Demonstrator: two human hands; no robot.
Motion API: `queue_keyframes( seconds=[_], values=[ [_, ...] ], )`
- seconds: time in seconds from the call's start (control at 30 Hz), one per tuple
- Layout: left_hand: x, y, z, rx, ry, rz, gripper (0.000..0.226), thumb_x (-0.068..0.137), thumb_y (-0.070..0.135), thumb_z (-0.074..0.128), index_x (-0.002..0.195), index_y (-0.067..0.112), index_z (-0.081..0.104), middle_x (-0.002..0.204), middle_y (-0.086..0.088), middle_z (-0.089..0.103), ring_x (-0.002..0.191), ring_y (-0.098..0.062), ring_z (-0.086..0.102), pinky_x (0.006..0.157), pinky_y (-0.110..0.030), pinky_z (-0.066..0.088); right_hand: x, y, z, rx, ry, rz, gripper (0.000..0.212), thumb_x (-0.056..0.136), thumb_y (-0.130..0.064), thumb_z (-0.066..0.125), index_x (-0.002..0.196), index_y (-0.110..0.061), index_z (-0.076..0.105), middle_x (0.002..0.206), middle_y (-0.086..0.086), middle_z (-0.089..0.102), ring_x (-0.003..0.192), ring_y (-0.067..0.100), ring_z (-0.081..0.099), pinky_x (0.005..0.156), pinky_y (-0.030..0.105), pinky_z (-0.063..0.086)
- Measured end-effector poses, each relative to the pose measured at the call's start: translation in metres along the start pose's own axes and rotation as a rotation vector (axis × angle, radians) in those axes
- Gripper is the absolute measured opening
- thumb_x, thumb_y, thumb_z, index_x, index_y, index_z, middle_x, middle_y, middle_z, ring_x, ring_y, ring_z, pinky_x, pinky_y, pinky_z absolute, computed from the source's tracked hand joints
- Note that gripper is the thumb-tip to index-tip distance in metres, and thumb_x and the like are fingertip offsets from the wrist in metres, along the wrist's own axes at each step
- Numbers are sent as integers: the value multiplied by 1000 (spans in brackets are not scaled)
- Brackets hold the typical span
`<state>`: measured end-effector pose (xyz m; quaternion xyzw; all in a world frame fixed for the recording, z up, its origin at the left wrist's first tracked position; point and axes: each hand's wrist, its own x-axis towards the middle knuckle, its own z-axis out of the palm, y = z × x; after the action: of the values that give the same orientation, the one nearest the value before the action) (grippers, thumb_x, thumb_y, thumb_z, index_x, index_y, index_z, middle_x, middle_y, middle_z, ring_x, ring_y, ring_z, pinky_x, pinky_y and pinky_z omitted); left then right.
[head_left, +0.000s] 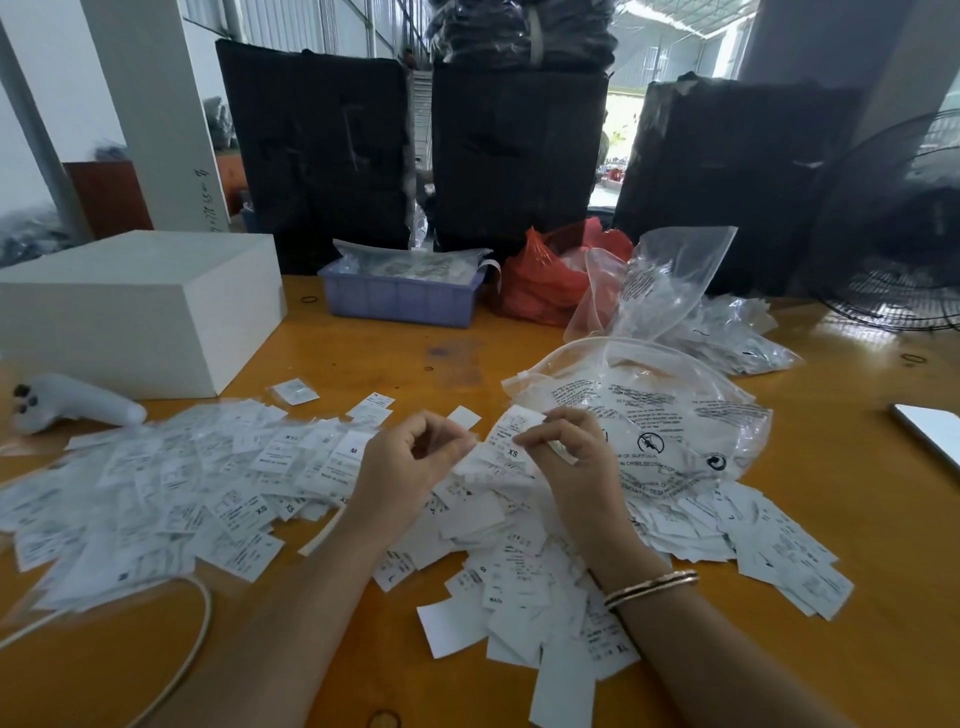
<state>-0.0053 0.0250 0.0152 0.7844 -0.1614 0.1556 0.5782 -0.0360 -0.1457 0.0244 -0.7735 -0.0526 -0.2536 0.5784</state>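
White size labels printed with letters such as XS and M lie in a wide heap (171, 493) across the orange table (395, 358), with a second pile (524, 582) in front of me. My left hand (410, 462) has its fingers curled and pinches a small white label (464, 417) at the fingertips. My right hand (566, 447), a bangle on its wrist, pinches an XS label (511, 428) just to the right. The two hands almost touch above the pile.
A clear printed plastic bag (670, 415) lies right of my hands, with more bags behind it. A white box (140, 306) stands at the left, a blue tray (400, 296) and a red bag (540, 280) at the back. A white controller (72, 405), a cable (192, 639) and a phone (930, 426) also lie here.
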Motion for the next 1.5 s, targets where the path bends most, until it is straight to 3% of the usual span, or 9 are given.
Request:
queue_keyframes(
  seconds=[0.17,0.43,0.7,0.93,1.03,1.17,1.3,1.4,1.5],
  values=[
    [-2,2,0,15,-29,66,16,74,42,70,74,27,64,59,17,55,54,1,48,50,-9,39,-4,-3,1,43,-54,25,32,88,5,56,76,-24,66,73,-8,67,67,-2,61,64,16,49],
    [-2,3,2,85,-46,80,20,72,39,72,75,25,58,58,23,52,54,2,46,51,-9,39,-7,-9,7,254,-50,104,22,85,-4,65,88,-25,72,81,-17,73,80,-2,67,69,8,48],
    [-4,2,5,75,-92,37,18,76,32,76,78,23,61,65,3,57,56,0,47,53,-10,41,-8,-10,7,583,36,187,59,82,1,66,117,-45,52,86,2,69,85,15,67,79,25,55],
    [-5,7,8,33,-140,25,18,76,29,77,72,27,60,59,14,56,55,3,49,52,-9,39,-14,-19,12,497,-31,136,25,82,-7,68,69,-27,68,72,-3,66,71,11,60,67,19,51],
    [-5,7,9,35,-144,41,25,75,26,78,65,33,56,57,20,56,54,2,49,51,-9,39,-12,-18,14,487,-20,109,24,82,-6,68,69,-26,68,71,-3,66,70,9,59,65,17,50],
    [-5,6,10,11,-162,37,27,74,27,79,64,44,61,71,3,65,63,-7,56,57,-17,45,-8,-17,15,549,-27,88,26,82,-4,67,68,-26,67,72,-4,67,71,7,61,65,15,49],
    [-5,4,13,30,-182,21,20,74,26,79,67,28,60,71,9,65,61,6,55,55,-8,42,-6,-15,16,545,-69,71,29,83,-3,66,68,-28,67,73,-3,66,70,9,62,65,17,50],
    [-5,5,11,23,-178,39,23,73,36,75,81,16,65,70,5,64,62,1,57,56,-11,43,-7,-11,15,421,-141,31,30,84,-5,66,69,-31,66,75,-4,67,74,10,62,68,20,52],
    [-6,7,7,-13,-189,63,15,75,38,72,84,29,64,73,9,64,63,-6,57,56,-13,44,-5,-8,10,184,-171,-100,30,86,-6,65,74,-33,64,77,-13,67,77,5,62,71,20,49]
  ],
)
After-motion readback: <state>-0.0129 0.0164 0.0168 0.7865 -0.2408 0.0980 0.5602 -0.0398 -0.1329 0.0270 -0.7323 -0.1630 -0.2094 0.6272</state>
